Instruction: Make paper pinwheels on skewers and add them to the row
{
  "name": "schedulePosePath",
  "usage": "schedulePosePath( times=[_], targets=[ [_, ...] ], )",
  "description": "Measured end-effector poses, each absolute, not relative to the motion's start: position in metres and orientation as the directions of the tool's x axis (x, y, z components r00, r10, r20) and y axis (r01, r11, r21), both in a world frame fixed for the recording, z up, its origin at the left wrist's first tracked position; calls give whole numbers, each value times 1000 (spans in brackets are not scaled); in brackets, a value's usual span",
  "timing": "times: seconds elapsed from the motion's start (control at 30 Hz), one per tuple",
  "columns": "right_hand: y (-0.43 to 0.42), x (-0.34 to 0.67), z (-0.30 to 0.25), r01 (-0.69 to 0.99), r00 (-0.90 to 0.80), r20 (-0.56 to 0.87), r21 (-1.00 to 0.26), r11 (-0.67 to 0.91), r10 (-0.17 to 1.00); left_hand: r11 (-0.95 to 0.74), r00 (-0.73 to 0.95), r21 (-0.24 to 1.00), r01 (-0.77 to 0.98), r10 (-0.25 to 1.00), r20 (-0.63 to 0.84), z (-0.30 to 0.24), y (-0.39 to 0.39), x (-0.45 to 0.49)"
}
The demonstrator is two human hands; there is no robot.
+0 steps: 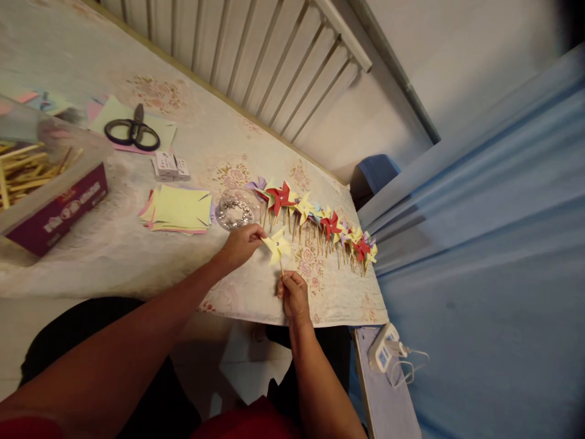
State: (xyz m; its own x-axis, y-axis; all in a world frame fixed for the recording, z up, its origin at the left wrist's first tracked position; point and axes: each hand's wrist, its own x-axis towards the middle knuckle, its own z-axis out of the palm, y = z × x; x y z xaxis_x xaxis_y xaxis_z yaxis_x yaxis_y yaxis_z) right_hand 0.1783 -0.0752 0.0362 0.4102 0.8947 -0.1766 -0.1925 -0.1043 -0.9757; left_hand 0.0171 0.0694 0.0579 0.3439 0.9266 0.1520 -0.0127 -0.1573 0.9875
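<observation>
A pale yellow paper pinwheel (276,245) is held upright over the table's front part. My right hand (296,294) is closed round its thin wooden stick, below the blades. With thumb and finger together, my left hand (244,242) pinches the tip of one blade on the left. Just behind my left hand, a clear round container (236,208) holds many small shiny metal pieces. Finished-looking pinwheels (329,225) in red, yellow, purple and blue lie in a row behind and to the right.
Left of the container lies a stack of coloured paper squares (181,208). Behind it are small white boxes (169,166) and black-handled scissors (133,132) on more paper. A box of wooden sticks (59,210) stands far left. A power strip (382,349) sits beside the blue curtain (475,244).
</observation>
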Motion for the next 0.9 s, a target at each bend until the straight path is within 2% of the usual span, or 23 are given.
schedulePosePath(
  times=[0.1,0.23,0.33,0.47,0.9],
  targets=[
    [-75,177,36,-197,443,-173,-976,-93,880,-141,236,990,-20,961,142,57,68,19],
    [-73,174,34,-198,515,-170,-977,-77,840,-31,106,999,-9,994,32,56,60,23],
    [-71,172,33,-196,547,-167,-978,-69,820,-8,168,999,43,986,1,52,51,27],
    [-69,170,32,-198,578,-170,-978,-65,798,-63,261,995,81,964,40,43,42,34],
    [-66,163,30,-138,641,-135,-989,-60,755,-87,338,988,125,940,40,46,27,44]
  ],
)
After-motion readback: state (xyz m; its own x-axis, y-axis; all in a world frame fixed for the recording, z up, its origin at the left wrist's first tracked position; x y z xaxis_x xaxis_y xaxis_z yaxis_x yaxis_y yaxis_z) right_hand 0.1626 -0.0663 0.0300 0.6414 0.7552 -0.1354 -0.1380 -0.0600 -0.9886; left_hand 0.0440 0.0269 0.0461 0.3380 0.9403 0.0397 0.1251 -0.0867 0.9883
